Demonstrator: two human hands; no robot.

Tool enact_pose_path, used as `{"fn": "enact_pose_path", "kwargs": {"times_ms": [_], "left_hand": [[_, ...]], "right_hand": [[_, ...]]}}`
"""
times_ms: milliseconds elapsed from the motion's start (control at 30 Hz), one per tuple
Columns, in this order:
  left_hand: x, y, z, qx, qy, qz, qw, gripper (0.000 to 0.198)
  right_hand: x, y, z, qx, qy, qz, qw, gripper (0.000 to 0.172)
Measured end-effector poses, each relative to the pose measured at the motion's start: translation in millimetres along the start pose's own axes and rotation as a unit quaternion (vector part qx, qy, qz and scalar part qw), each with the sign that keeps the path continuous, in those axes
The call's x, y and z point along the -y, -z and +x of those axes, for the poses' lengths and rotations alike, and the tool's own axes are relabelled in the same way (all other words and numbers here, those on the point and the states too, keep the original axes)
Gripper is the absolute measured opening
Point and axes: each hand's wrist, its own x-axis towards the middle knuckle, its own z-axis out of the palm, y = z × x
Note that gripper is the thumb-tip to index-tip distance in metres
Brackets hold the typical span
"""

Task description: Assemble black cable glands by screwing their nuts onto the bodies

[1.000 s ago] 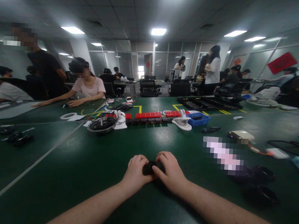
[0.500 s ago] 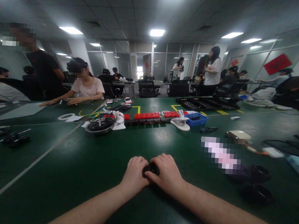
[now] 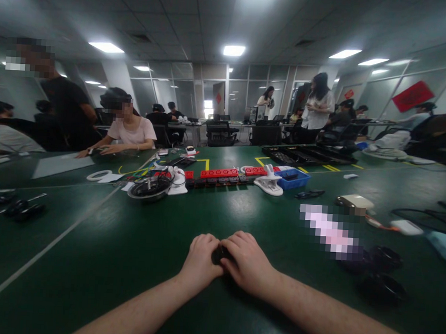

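So both hands are grasping one small, dark, rounded object [image 3: 216,257], maybe plastic: left hand [image 3: 201,258] and right hand [image 3: 246,261] curl around it from opposite sides, probably to keep it steady. Landmark's the blue rectangular plastic bin [image 3: 293,179]: the object's nearer the wearer and left of it, low over the glossy green surface [image 3: 134,252], can't tell if touching. Red rectangular blocks [image 3: 219,173] run left of the bin, likely lined up for easy picking.
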Motion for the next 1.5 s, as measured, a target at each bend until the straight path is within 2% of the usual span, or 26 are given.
{"fn": "enact_pose_path", "kwargs": {"times_ms": [400, 567, 767, 1200, 1500], "left_hand": [[-1.4, 1.5, 0.8, 0.014, 0.005, -0.012, 1.000, 0.016], [1.3, -0.8, 2.2, 0.019, 0.011, -0.006, 1.000, 0.008], [2.9, -1.4, 2.9, 0.009, 0.018, -0.022, 1.000, 0.011], [1.8, 1.7, 2.6, 0.002, 0.017, -0.033, 0.999, 0.015], [2.8, 1.4, 2.9, -0.008, 0.009, -0.024, 1.000, 0.029]], "right_hand": [[-2.8, 3.8, -3.0, 0.005, 0.035, 0.052, 0.998, 0.028], [-2.6, 2.6, -6.5, 0.000, 0.043, 0.044, 0.998, 0.022], [-3.0, 0.3, -9.7, -0.013, 0.058, 0.042, 0.997, 0.013], [-9.7, -5.7, -7.7, -0.065, -0.012, 0.011, 0.998, 0.015], [-13.6, -6.8, -5.7, -0.060, -0.070, -0.013, 0.996, 0.019]]}}
